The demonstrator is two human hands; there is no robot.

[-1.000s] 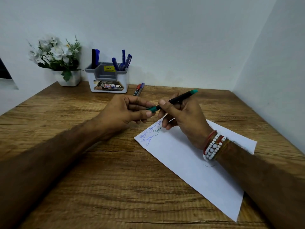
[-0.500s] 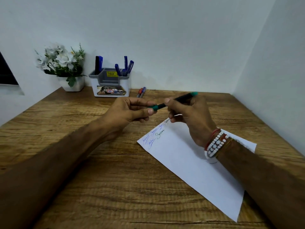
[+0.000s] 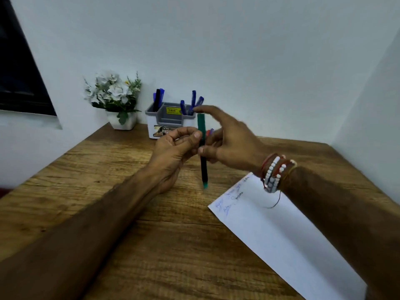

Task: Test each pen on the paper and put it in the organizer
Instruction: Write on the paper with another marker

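Note:
A black pen with a green cap (image 3: 204, 169) stands nearly upright above the table, cap end up. My left hand (image 3: 173, 152) pinches it just below the cap. My right hand (image 3: 233, 144) has its thumb in front of the barrel and fingers behind it, the index finger stretched out toward the organizer. The grey and white organizer (image 3: 168, 120) stands at the back by the wall with several blue pens and a black one in it. The white paper (image 3: 281, 234) lies at the right, with blue and green scribbles on its near-left corner.
A red pen and a blue pen (image 3: 209, 132) lie on the wooden table (image 3: 129, 213) right of the organizer, mostly hidden by my fingers. A white pot of white flowers (image 3: 114, 98) stands left of the organizer. Walls close the back and right sides.
The pen has swung from lying slanted between both hands to standing upright. Both hands rose and moved toward the organizer. My right index finger has lifted off the pen.

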